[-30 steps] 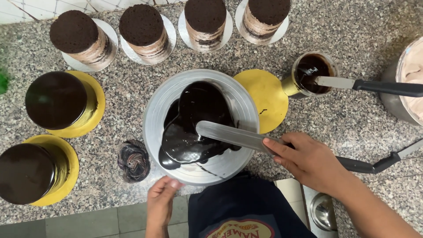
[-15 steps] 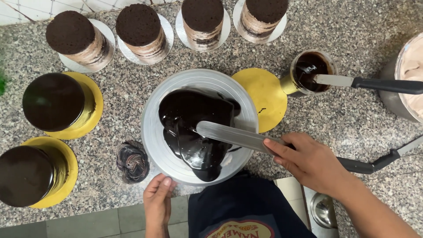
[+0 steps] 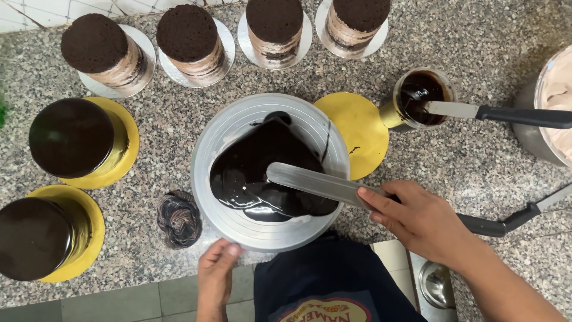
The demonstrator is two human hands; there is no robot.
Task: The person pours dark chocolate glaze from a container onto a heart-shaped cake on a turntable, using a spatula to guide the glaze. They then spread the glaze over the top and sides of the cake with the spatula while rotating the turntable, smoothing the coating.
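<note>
1. Right hand (image 3: 420, 217) is closed around the handle of a long palette knife (image 3: 316, 183), blade laid flat on the glazed heart-shaped cake (image 3: 262, 170).
2. Cake sits on a grey turntable (image 3: 238, 128) at the middle of the granite table (image 3: 476, 161).
3. Left hand (image 3: 215, 275) is open, fingertips touching the turntable's near edge.
4. A crumpled cloth (image 3: 179, 219) lies just left of the turntable.

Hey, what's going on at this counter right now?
A person is glazing a heart-shaped cake on a silver turntable. The right hand lays a long spatula flat on the glossy chocolate top, and the left hand touches the turntable's near edge. Two glazed cakes sit to the left on yellow boards; four bare ones wait at the back.
</note>
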